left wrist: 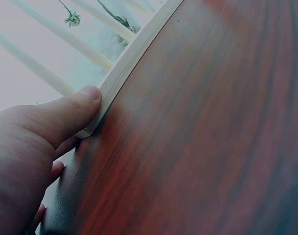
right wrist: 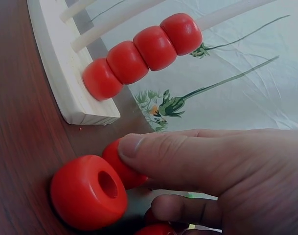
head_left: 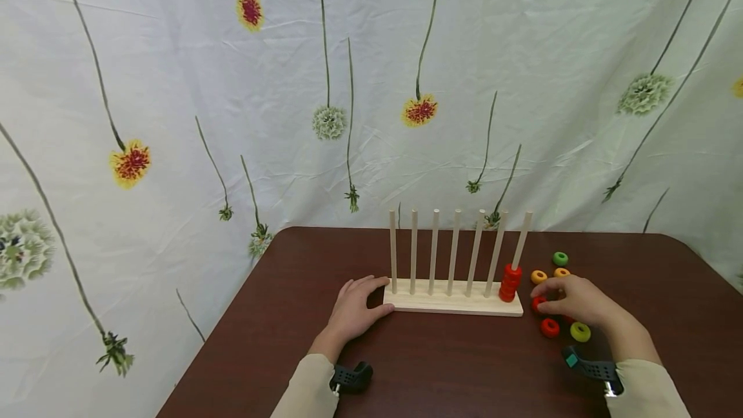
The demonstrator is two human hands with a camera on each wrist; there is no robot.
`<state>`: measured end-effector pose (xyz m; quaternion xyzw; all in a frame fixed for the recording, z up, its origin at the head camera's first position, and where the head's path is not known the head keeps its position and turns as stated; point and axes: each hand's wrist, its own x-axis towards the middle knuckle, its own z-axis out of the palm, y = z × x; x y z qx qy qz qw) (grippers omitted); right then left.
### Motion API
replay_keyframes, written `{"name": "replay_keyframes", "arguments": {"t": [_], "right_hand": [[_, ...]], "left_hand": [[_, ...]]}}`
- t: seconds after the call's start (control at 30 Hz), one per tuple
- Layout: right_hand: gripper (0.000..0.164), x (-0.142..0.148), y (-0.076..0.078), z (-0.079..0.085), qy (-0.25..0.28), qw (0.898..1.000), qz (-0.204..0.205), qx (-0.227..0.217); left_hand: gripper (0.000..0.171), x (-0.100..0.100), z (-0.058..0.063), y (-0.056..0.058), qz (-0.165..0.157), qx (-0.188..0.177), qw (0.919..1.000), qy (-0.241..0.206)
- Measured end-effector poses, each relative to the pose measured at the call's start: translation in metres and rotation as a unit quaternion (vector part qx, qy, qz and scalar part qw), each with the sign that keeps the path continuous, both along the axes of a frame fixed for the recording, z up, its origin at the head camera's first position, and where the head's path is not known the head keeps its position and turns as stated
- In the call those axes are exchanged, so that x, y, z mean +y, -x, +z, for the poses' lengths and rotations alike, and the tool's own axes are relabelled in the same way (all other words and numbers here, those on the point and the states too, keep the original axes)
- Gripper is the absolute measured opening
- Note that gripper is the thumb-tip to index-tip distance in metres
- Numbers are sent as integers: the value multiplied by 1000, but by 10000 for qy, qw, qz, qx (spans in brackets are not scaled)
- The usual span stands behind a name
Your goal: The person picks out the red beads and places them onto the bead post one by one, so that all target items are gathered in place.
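Observation:
A pale wooden counting frame [head_left: 453, 302] with several upright pegs stands on the table. My left hand [head_left: 355, 308] grips the left end of its base, the thumb [left wrist: 82, 100] on the front edge and the other fingers partly hidden behind. Several red beads [right wrist: 153, 48] are stacked on the rightmost peg; the other pegs are bare. To the right of the base, my right hand [head_left: 580, 302] pinches a red bead [right wrist: 120, 166] between thumb and fingers, low by the table. Another red bead [right wrist: 90, 193] lies beside it, its hole showing.
Around the right hand lie loose beads: a green one [head_left: 560, 258], orange ones [head_left: 538, 277] and a yellow-green one [head_left: 580, 331]. The dark brown table [head_left: 464, 366] ends at a flower-printed cloth [head_left: 371, 147] behind it. Each wrist wears a black strap [head_left: 351, 378].

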<state>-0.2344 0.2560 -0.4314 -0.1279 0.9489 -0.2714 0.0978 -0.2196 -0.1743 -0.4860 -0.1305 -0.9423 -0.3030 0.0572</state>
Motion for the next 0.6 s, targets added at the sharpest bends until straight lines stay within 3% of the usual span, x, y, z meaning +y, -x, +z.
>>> {"name": "replay_keyframes", "arguments": {"t": [0.6], "right_hand": [[26,-5,0,1,98,9993,-2,371]], "left_hand": [[56,-1,0,0,-29,-5,10000,-18]]}}
